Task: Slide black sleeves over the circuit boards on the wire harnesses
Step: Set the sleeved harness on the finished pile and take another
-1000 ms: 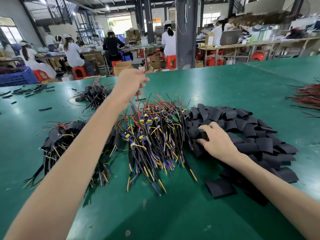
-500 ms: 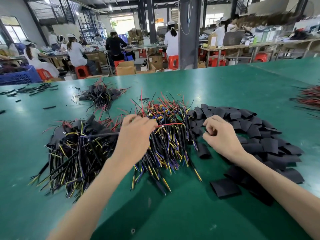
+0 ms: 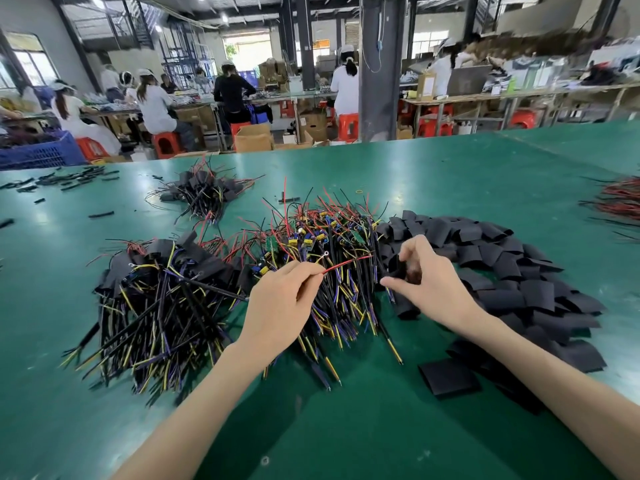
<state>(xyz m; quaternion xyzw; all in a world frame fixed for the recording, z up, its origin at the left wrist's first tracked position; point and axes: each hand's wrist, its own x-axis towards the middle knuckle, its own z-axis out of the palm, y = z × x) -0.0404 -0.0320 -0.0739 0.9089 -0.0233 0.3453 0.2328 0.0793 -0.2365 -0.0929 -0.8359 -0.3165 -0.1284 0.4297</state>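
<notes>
My left hand (image 3: 282, 299) pinches a wire harness (image 3: 346, 263) by its red wires, which stick out to the right; its black cable trails left behind the hand. My right hand (image 3: 420, 282) holds a black sleeve (image 3: 398, 266) between thumb and fingers, just right of the red wire tips. Below both hands lies a pile of bare harnesses (image 3: 329, 244) with small circuit boards and yellow parts. A heap of flat black sleeves (image 3: 512, 271) spreads to the right. A pile of sleeved harnesses (image 3: 162, 289) lies at the left.
The green table (image 3: 346, 427) carries a smaller harness bundle (image 3: 204, 192) farther back and red wires (image 3: 620, 202) at the right edge. One loose sleeve (image 3: 448, 375) lies near my right forearm. Short black tube pieces (image 3: 65, 181) are scattered at the far left. Workers sit at benches behind.
My left hand came back from the far bundle and drew a harness out of the pile toward me. My right hand lifted a sleeve off the heap and brought it up to the red wires.
</notes>
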